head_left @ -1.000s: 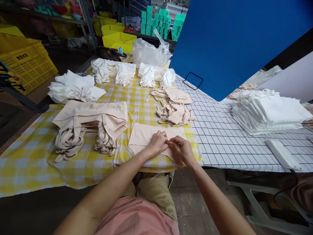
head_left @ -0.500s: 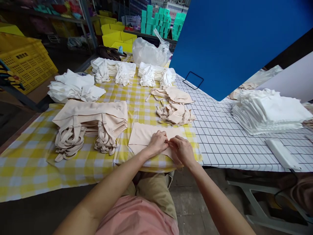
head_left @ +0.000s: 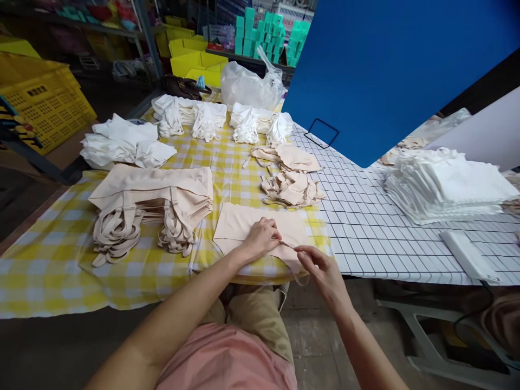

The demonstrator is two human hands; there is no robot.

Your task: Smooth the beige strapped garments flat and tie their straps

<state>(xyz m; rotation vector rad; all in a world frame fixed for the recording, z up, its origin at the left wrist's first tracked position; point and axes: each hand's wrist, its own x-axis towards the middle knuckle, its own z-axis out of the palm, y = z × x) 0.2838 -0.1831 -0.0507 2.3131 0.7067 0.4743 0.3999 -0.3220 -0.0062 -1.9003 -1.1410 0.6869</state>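
A beige strappy top (head_left: 235, 221) lies flat on the yellow checked cloth in front of me. My left hand (head_left: 262, 237) rests on it, fingers pinched on its strap near the garment's edge. To the right, my right hand (head_left: 323, 265) pinches the other end of a short, thin stretch of the beige strap (head_left: 289, 246), which runs taut between both hands. Below my right fingers a loose strap loop hangs at the table edge. A neat stack of beige strappy tops (head_left: 154, 187) lies to the left, straps bunched toward me.
Loose beige tops (head_left: 292, 188) lie crumpled beyond the work. White garment stacks (head_left: 209, 119) stand at the back, near a plastic bag (head_left: 249, 86). A blue board (head_left: 377, 76) rises at the right, beside another white stack (head_left: 455, 184). A yellow crate (head_left: 52, 103) stands left.
My right hand has moved right and slightly toward me, away from my left hand, drawing the strap out between them. My left hand stays nearly in place.
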